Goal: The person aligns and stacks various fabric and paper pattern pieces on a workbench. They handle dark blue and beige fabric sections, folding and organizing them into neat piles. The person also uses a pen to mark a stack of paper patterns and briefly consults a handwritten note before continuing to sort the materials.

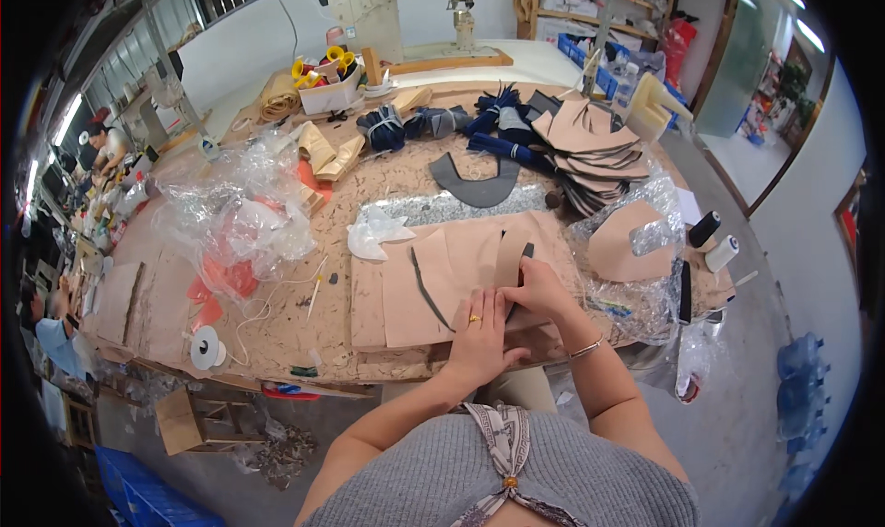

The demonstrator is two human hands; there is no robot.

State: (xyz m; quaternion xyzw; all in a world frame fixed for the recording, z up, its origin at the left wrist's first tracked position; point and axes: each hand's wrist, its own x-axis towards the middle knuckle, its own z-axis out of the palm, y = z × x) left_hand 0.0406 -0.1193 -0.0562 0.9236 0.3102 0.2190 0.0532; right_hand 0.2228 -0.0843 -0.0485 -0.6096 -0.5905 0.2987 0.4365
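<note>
Under the left hand (pixel 479 329) and right hand (pixel 539 287), a tan leather sheet (pixel 433 278) is showing a thin dark grey strip (pixel 427 292). Beyond the hands, a grey curved piece (pixel 475 184) and navy bundles (pixel 383 126) are lying; a white spool (pixel 205 347) is sitting far left.

clear plastic bags (pixel 241 215) crumpled at table's left, clear wrap (pixel 636 287) at right edge, white box (pixel 332 94) of tape rolls near sewing machine

A leather-sewing workshop: industrial sewing machine (pixel 406 6), stacked cut leather pieces (pixel 590 149), thread spools (pixel 714 241).
</note>
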